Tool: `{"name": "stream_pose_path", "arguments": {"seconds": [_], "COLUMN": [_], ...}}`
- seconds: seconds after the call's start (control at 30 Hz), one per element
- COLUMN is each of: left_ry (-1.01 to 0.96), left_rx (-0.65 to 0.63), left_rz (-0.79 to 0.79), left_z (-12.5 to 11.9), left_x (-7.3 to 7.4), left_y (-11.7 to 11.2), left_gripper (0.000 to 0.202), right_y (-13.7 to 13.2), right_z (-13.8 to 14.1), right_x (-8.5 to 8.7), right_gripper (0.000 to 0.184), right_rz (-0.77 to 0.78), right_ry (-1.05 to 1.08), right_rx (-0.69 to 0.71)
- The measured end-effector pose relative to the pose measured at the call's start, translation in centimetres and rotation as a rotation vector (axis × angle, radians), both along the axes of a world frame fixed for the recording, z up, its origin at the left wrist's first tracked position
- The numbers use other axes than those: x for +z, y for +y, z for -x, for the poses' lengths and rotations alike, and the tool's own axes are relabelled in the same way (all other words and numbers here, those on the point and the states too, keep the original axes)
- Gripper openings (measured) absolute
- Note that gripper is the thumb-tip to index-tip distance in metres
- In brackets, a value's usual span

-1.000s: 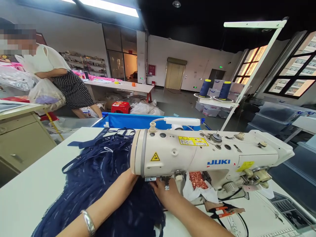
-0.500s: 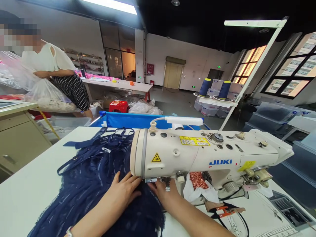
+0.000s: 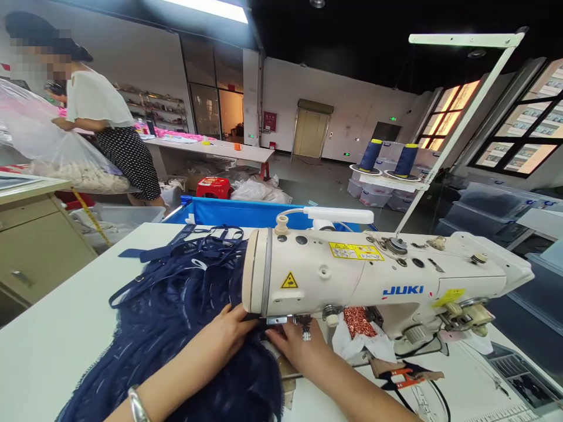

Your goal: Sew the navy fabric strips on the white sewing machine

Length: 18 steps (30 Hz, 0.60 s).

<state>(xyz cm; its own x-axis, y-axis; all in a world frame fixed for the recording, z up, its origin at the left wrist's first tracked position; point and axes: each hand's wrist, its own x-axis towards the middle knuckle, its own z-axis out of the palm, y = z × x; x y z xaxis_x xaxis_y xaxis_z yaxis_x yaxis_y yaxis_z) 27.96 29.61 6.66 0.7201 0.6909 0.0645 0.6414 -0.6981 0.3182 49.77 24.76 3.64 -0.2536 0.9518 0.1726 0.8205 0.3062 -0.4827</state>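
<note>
A heap of navy, sheer, ruffled fabric with straps, a garment, lies over the table left of and below the head of a JUKI sewing machine. My left hand is closed on its gathered cloth beside the machine head, with the fingertips partly hidden. Under the machine arm, near the needle area, my right hand has its thumb against the garment's edge. It looks closed on the cloth, though its other fingers are mostly hidden behind the presser parts.
Thread snips with orange handles lie right of my right forearm. Copper sequinned cloth sits under the machine arm. Navy thread cones stand on a rack behind. A co-worker at the left handles plastic bags. A blue bin stands beyond the table.
My left hand has gone from fingers spread on the cloth to fingers drawn in. The garment's edge below my right hand has shifted left, baring some table. The co-worker has turned and straightened up.
</note>
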Motion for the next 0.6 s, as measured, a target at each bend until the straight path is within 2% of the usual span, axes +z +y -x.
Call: {"name": "stream_pose_path", "arguments": {"seconds": [0.1,0.2,0.3,0.37,0.43,0.5,0.6], "left_ry": [0.089,0.096,0.07,0.101,0.164,0.183,0.15], "left_rx": [-0.013,-0.022,-0.044,-0.022,0.051,0.115,0.121], "left_rz": [-0.042,-0.058,-0.05,-0.051,-0.104,-0.197,-0.281], "left_z": [-1.0,-1.3,-0.9,-0.6,-0.3,-0.2,-0.5], "left_x": [0.4,1.0,1.5,1.4,0.5,-0.9,-3.0], "left_y": [-0.5,-0.7,-0.9,-1.1,-1.2,-1.1,-0.8], "left_gripper": [0.053,0.051,0.045,0.044,0.046,0.05,0.054], "right_y": [-0.4,-0.1,0.2,0.2,0.1,0.1,0.3], "right_z": [-0.1,-0.3,-0.7,-1.0,-1.3,-1.4,-1.7], "right_x": [0.0,-1.9,-4.1,-4.9,-4.9,-4.5,-4.0], "right_gripper": [0.032,0.032,0.031,0.035,0.035,0.031,0.026], "right_rz": [-0.012,-0.124,-0.389,-0.58,-0.676,-0.689,-0.687], "right_ry": [-0.137,-0.27,-0.465,-0.583,-0.618,-0.615,-0.641], "right_rx": [0.021,0.034,0.036,0.045,0.007,-0.023,0.044]}}
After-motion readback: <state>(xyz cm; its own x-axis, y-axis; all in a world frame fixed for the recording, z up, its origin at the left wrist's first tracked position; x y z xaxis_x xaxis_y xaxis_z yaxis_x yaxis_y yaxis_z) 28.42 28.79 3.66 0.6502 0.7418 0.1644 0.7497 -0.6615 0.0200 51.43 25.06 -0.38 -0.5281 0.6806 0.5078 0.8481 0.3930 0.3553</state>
